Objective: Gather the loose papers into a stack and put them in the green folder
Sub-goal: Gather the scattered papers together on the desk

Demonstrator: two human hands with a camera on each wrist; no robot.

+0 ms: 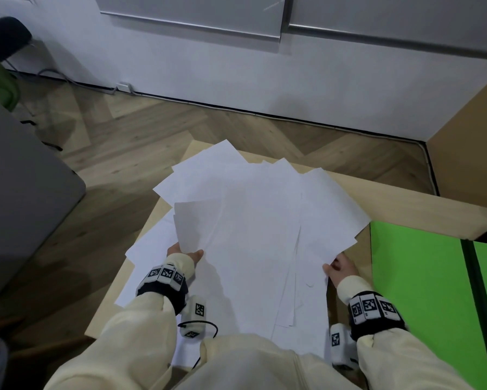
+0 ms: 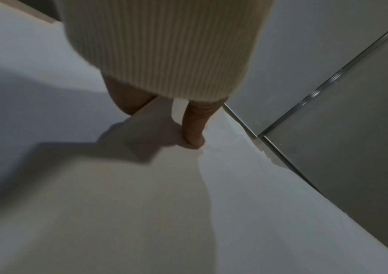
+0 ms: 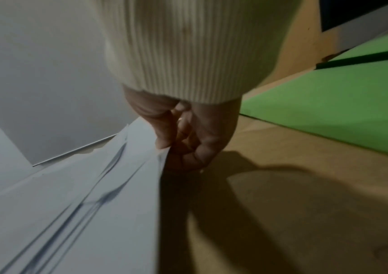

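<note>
Several loose white papers (image 1: 250, 220) lie fanned out over the left and middle of the light wooden table (image 1: 391, 198). My left hand (image 1: 186, 253) pinches the near left part of the papers (image 2: 141, 185), thumb on top and fingers underneath, so that a corner curls up. At the fan's right edge my right hand (image 1: 339, 267) pinches the papers (image 3: 82, 194) between thumb and fingers. The green folder (image 1: 416, 291) lies open and flat on the table just right of the right hand, also seen in the right wrist view (image 3: 329, 103).
The table's left edge drops to a wooden floor (image 1: 152, 128). A grey seat (image 1: 19, 192) stands at the left. White cabinets (image 1: 236, 66) run along the back wall. A brown board (image 1: 467, 130) rises at the far right.
</note>
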